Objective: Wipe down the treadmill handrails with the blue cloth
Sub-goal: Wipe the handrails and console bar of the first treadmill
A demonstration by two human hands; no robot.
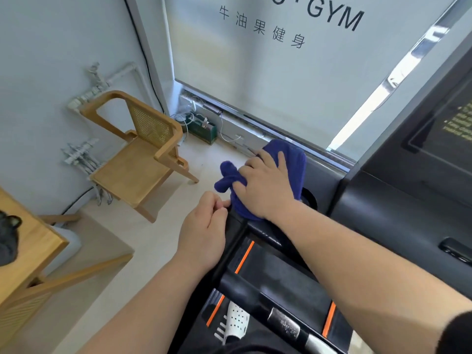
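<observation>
Pale walls and a drawn window blind (281, 80) lettered "GYM" close off the far side of a small room, and a wooden chair (138, 159) with a cane back stands on the light floor (163, 213) at the left. A wooden desk (28, 241) fills the lower left corner and carries a dark object (7, 238) too blurred to identify. Against the foot of the blind sits a green box (207, 131) with white cables trailing around it. At the right stands the black treadmill (396, 213), its dark screen (449, 131) at the frame's edge and its deck (275, 277) marked with orange stripes. The blue cloth (293, 164) lies bunched over the front left corner of the treadmill's console, where the handrail (233, 233) meets it, just beside a round recess (309, 198). The right hand (263, 187) lies on top of the cloth with its fingers bent over it, pressing it against the treadmill, and a twisted tail of cloth sticks out past the knuckles to the left. The left hand (204, 231) is just beside it, nearer the person, with curled fingers gripping the handrail's upper end right at the cloth's lower edge. The two hands are close together but do not touch. A white perforated shoe (236, 323) rests on the deck at the bottom.
</observation>
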